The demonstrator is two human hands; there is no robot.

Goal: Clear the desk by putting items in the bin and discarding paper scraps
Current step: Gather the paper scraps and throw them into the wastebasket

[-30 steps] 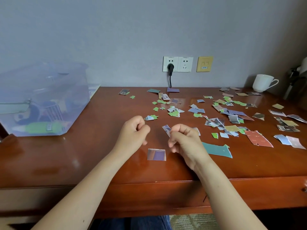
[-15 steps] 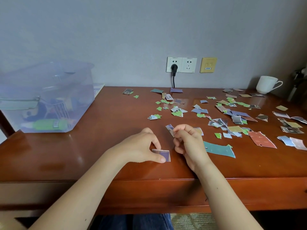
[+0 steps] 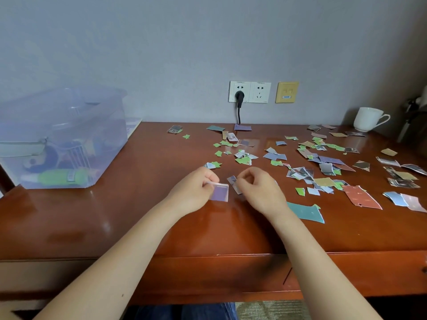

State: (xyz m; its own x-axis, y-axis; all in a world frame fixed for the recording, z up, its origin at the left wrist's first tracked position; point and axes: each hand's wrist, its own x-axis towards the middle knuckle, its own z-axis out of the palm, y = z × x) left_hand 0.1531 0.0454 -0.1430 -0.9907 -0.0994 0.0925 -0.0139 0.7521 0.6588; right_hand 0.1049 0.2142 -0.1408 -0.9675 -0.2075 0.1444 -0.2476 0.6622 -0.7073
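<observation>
Far to the left of my hands sits the clear plastic bin [image 3: 62,137], with things inside it. My left hand [image 3: 194,192] has just picked the purple paper piece [image 3: 220,192] up off the tabletop [image 3: 115,222]; a moment ago it lay flat there. Now my fingers pinch it. My right hand [image 3: 258,190] is curled, pinching a small gray scrap [image 3: 233,182]. To the right of my hands, lots of paper scraps [image 3: 323,167] wait. So the clean-up has only begun, I think.
</observation>
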